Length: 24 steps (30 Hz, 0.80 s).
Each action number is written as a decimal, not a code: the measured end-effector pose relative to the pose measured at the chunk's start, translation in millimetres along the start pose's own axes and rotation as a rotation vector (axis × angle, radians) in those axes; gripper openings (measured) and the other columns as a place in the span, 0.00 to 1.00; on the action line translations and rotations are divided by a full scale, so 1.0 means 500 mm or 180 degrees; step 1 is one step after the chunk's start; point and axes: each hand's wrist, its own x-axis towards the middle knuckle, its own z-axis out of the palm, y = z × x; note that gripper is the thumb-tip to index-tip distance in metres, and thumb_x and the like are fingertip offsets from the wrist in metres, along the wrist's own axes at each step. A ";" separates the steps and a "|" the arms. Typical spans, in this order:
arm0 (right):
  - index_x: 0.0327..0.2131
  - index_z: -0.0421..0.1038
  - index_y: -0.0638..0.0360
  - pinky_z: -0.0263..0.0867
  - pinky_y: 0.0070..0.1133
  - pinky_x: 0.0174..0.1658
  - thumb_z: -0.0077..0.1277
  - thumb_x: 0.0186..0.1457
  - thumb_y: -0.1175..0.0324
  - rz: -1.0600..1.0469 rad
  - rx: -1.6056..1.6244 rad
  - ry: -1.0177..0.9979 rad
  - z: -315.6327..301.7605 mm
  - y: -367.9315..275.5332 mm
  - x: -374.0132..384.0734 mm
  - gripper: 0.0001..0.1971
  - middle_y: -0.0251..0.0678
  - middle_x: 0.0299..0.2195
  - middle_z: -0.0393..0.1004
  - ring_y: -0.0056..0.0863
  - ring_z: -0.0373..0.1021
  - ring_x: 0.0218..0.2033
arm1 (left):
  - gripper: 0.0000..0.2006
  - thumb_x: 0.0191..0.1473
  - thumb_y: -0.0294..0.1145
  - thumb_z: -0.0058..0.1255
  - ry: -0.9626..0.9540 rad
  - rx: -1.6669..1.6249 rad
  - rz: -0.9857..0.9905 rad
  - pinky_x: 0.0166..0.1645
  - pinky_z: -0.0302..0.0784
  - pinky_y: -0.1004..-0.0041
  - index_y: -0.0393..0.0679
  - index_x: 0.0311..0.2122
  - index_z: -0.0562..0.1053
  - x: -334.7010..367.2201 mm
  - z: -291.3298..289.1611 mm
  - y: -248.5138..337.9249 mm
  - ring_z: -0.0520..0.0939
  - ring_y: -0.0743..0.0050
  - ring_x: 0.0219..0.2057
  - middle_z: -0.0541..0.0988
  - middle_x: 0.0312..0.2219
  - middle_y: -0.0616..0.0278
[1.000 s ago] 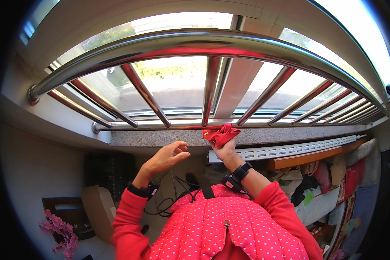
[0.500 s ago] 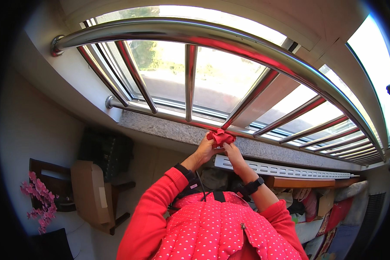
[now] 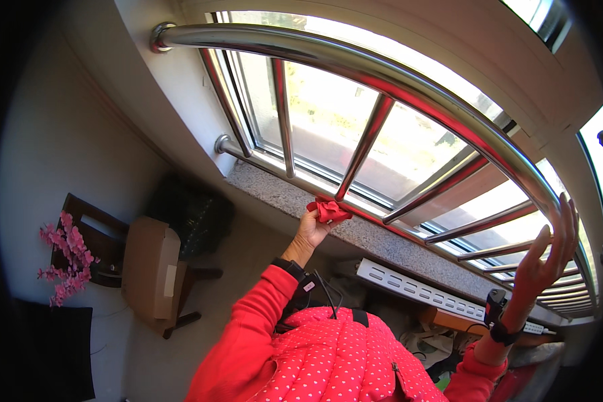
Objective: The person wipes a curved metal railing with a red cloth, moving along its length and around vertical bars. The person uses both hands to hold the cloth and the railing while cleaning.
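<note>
A crumpled red cloth [image 3: 329,211] is bunched in my left hand [image 3: 309,233], whose fingers are closed round it. That hand is over the speckled stone sill [image 3: 268,191], close to the lower rail of the metal railing. My right hand [image 3: 549,251] is raised on the right, its fingers stretched out and the thumb apart, with nothing seen in it. It is beside the curved top rail [image 3: 422,84]; whether the fingers touch the rail I cannot tell. Several shiny upright bars [image 3: 365,147] run between the top and lower rails in front of the window.
Below the sill runs a white slotted radiator [image 3: 415,285]. On the left are a brown cardboard box [image 3: 147,268] on a wooden chair, pink artificial blossoms [image 3: 67,258] and a dark bulky object [image 3: 191,214]. Mixed items lie low on the right.
My right hand has left the cloth and moved up and right to the curved rail, its fingers now spread. My left hand still holds the cloth. The whole view has turned.
</note>
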 end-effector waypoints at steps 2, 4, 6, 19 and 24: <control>0.53 0.70 0.50 0.54 0.44 0.64 0.41 0.65 0.68 0.0051 -0.0317 -0.0084 0.024 0.052 0.001 0.15 0.35 0.54 0.71 0.38 0.63 0.60 | 0.15 0.58 0.29 0.44 -0.0062 -0.0018 0.0229 0.58 0.71 0.42 0.38 0.50 0.69 0.006 -0.021 0.048 0.76 0.50 0.51 0.75 0.48 0.50; 0.54 0.69 0.47 0.54 0.45 0.64 0.38 0.67 0.64 0.0097 -0.0767 -0.0232 0.047 0.090 -0.009 0.16 0.31 0.53 0.73 0.38 0.65 0.58 | 0.16 0.58 0.30 0.45 0.0131 -0.0013 0.0421 0.58 0.72 0.44 0.38 0.50 0.69 0.010 -0.040 0.093 0.76 0.50 0.51 0.75 0.48 0.51; 0.54 0.70 0.46 0.60 0.41 0.61 0.36 0.68 0.64 0.0388 -0.0572 -0.0514 0.072 0.116 -0.019 0.16 0.31 0.52 0.74 0.38 0.68 0.56 | 0.16 0.58 0.32 0.46 0.0344 -0.0035 0.0535 0.57 0.74 0.46 0.39 0.50 0.70 0.007 -0.056 0.139 0.76 0.51 0.51 0.76 0.48 0.52; 0.45 0.75 0.52 0.69 0.35 0.51 0.27 0.69 0.63 0.1031 -0.0192 -0.0210 0.116 0.127 -0.030 0.20 0.34 0.41 0.78 0.35 0.75 0.44 | 0.18 0.62 0.38 0.37 0.0350 0.0144 0.1292 0.55 0.66 0.35 0.39 0.51 0.69 0.053 -0.139 0.455 0.73 0.40 0.52 0.73 0.51 0.47; 0.42 0.76 0.56 0.70 0.34 0.49 0.22 0.69 0.57 0.1070 -0.0298 -0.0039 0.118 0.117 -0.025 0.26 0.36 0.40 0.79 0.35 0.75 0.44 | 0.26 0.59 0.47 0.35 0.0594 -0.0377 0.1536 0.55 0.65 0.37 0.42 0.58 0.64 0.093 -0.134 0.512 0.73 0.39 0.52 0.73 0.51 0.49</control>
